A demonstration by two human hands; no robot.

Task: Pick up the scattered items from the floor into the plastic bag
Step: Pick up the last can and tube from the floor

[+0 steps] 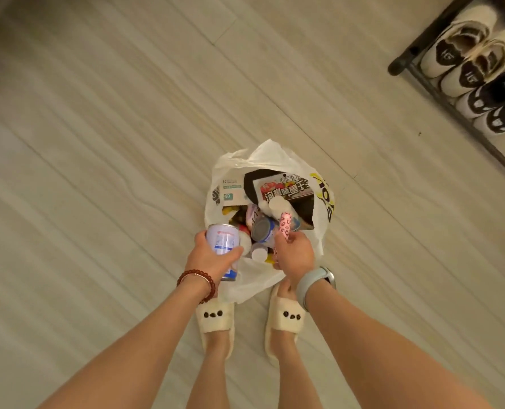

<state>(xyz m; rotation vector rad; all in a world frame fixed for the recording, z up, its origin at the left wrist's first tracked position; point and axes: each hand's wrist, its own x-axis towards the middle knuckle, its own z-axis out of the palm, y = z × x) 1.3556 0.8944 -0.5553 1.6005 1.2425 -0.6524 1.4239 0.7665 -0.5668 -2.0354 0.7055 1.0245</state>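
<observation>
Gripping a blue-and-white can (223, 246) around its side, the left hand (213, 256) holds it tilted just above the near left rim of the white plastic bag (275, 160), presumably so it can drop straight in. The bag stands open on the pale floor (98, 143) in front of the person's slippers (216, 320), already crowded with tins, boxes and packets (a noodle pack (286, 188) lies against the far side). The right hand (295, 255) is closed around a pink spotted tube (284, 228), its tip pointing down into the mouth. No loose items show on the visible floor; a shoe rack (440, 93) fills the far right corner.
</observation>
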